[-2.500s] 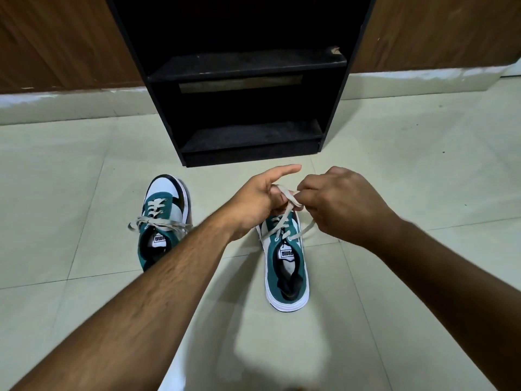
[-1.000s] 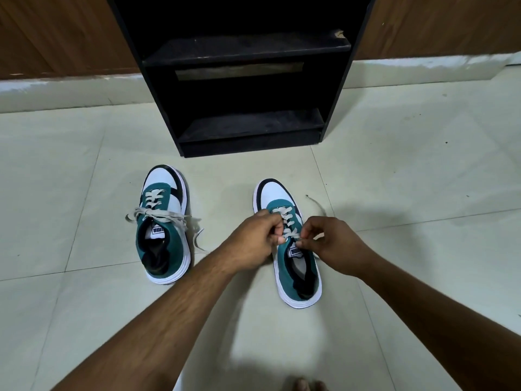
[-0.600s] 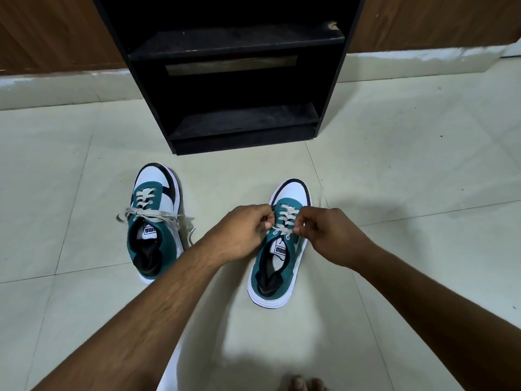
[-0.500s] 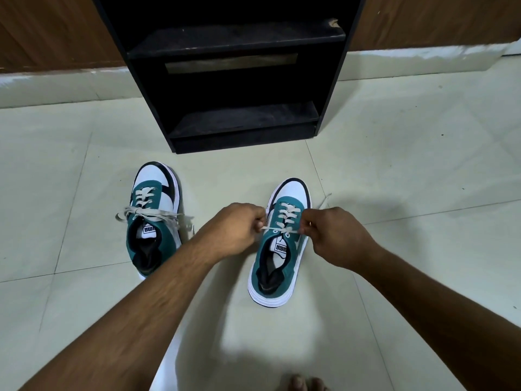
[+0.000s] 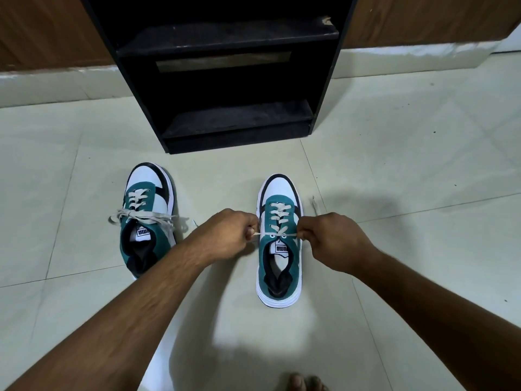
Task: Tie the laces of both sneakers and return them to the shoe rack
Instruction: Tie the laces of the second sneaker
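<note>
Left hand (image 5: 225, 235) fisted, pinching one end of the lace (image 5: 277, 235) of the right-side sneaker (image 5: 279, 241); right hand (image 5: 332, 239) also closed, pinching the other end. Lace pulled taut and straight between the two fists, crossing at the top eyelets just above the tongue label. A loose tail of lace shows on the floor just beyond the right hand.

That sneaker sits on the tiled floor (image 5: 394, 165) directly between the hands. Long axis runs away from the person: toe points toward the shoe rack (image 5: 225, 80), heel toward the camera, near upright in frame, sole flat down.

Further out, past the left hand — the other sneaker (image 5: 146, 218), well apart from the first, same orientation with toe tilted slightly right toward the rack. It carries a finished-looking bow (image 5: 146, 217) across the throat, loops spread to both sides.

Beyond both, the black rack stands against the wall, shelves in view bare.

Progress, as a judgement: roughly halfway. One sneaker looks tied; the second is at the first tightening pull — no loops, no bow yet. Left: finish this knot, then lift both onto a rack shelf.
</note>
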